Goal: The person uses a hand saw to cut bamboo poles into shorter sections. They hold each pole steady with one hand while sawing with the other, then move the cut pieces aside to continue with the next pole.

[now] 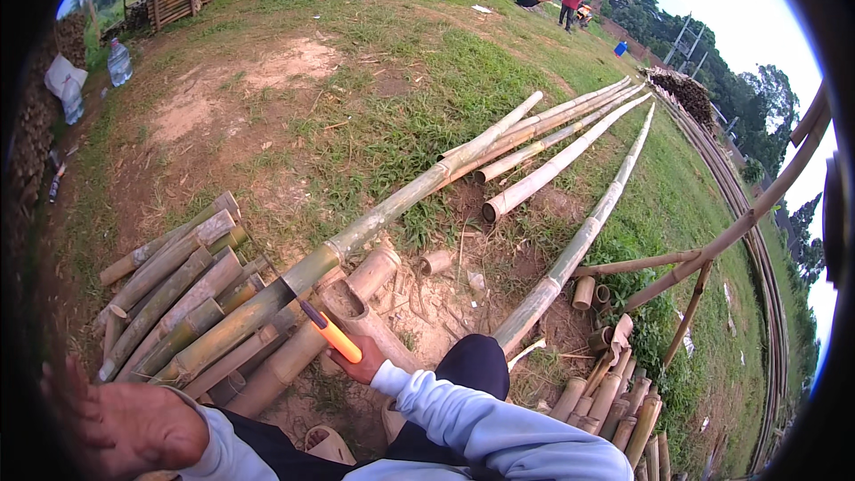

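The step in hand looks like sawing the long, mottled green-and-yellow bamboo pole (385, 212), which slants up from the near left over a thick tan bamboo length with an oval hollow (343, 300). The right hand (361, 359) is wrapped around a smooth orange handle with a black end (337, 336), probably a saw's; a thin dark line crosses the pole just beyond, blade or cut, I cannot tell. The left hand (134, 419), blurred at the lower left, has its fingers loosely spread, pinching nothing visible. The next move likely calls for bracing the round, slick-looking pole against rolling. Stubby, hollow cut bamboo tubes (169, 289), ringed by nodes, lie heaped at left; pale, powdery sawdust (434, 330) coats the trampled soil.
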`<state>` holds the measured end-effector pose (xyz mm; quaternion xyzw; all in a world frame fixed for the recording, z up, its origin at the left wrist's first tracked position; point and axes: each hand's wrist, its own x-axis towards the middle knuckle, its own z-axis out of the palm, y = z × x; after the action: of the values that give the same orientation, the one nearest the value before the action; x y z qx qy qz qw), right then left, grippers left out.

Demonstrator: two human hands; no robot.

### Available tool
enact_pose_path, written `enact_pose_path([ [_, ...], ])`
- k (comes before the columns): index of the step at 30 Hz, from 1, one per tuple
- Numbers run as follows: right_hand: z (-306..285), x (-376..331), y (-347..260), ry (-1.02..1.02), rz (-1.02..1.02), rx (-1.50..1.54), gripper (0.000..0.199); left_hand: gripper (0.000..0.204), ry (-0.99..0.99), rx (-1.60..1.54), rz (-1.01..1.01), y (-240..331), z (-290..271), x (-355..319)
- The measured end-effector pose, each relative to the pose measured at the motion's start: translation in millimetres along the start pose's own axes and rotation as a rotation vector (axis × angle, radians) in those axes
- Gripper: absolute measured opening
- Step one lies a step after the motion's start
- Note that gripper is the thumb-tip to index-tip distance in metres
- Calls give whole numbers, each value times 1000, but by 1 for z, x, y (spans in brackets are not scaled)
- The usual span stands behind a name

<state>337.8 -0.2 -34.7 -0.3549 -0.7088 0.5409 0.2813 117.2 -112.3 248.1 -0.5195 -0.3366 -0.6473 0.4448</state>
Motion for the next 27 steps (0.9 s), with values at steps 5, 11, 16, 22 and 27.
enact_pose_path([
  [5, -5, -9, 1, 49, -26, -16, 27, 43, -897, 386, -641, -90, -5, -190],
  [11, -10, -7, -10, 34, -18, -2, 30, 38, -1378, 665, -721, -120, -20, -297],
  [16, -10, -11, -9, 47, -14, -19, 29, 40, -1467, 639, -856, -115, -11, -296],
  [22, -6, -9, -9, 25, 22, -31, 30, 48, -1399, 782, -684, -113, -29, -294],
  [27, 1, -8, 2, 33, 51, -12, 30, 63, -1505, 854, -840, -103, -23, -288],
])
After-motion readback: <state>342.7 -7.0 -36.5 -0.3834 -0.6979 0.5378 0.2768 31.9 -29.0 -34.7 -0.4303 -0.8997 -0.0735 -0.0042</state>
